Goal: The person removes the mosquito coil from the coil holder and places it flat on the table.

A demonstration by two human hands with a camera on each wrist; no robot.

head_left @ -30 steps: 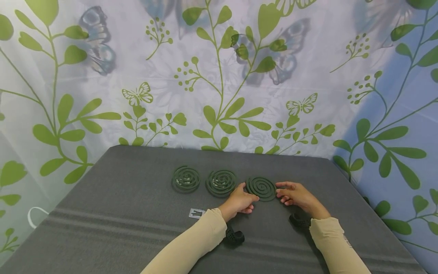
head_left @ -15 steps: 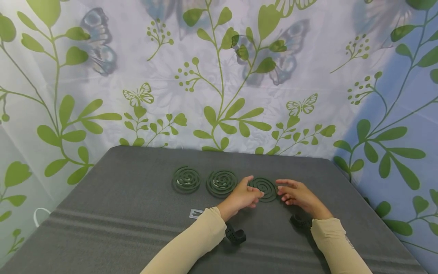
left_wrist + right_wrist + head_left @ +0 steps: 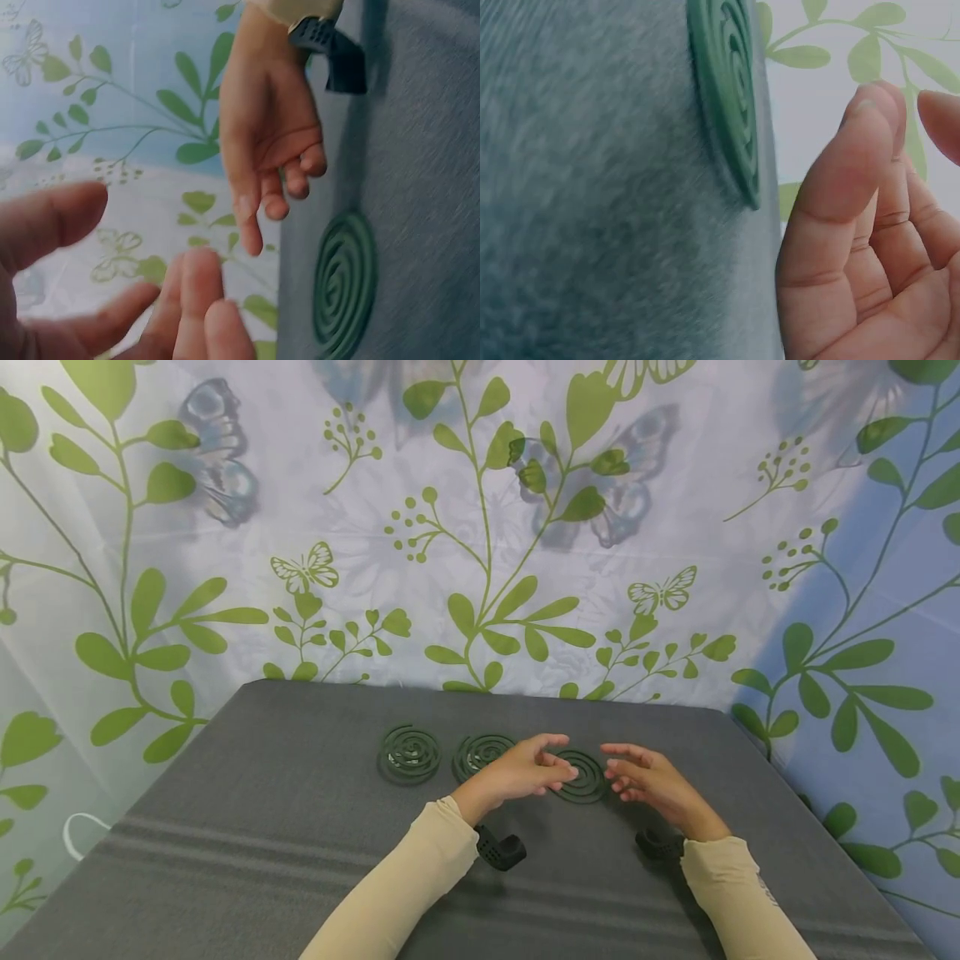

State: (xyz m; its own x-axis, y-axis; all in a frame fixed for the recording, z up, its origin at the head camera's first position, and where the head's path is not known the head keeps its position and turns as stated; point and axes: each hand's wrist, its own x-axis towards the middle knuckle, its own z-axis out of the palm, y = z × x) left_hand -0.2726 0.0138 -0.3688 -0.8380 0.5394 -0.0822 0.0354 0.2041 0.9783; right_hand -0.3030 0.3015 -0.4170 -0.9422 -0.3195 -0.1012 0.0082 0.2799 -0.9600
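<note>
A row of three dark green mosquito coils lies on the grey table. The rightmost coil [image 3: 591, 789] is partly covered by my left hand [image 3: 513, 777], whose fingers are spread loosely above it. That same coil [image 3: 343, 289] shows in the left wrist view, with both hands off it. Facing it from the other side, my right hand [image 3: 652, 787] has bent, relaxed fingers with nothing between them. The middle coil [image 3: 467, 760] is half hidden behind my left hand. The left coil [image 3: 409, 760] is in full view, with small silvery bits showing at its centre.
Black straps with a holed bracket [image 3: 501, 852] hang under each wrist. A patterned curtain with leaves and butterflies [image 3: 480, 527] stands behind the table's far edge [image 3: 330, 687]. A white loop [image 3: 75, 835] pokes out at the left edge.
My left hand has lifted from the rightmost coil's edge and risen over it. My right hand has drawn up slightly. A small silvery metal piece near my left sleeve is now hidden.
</note>
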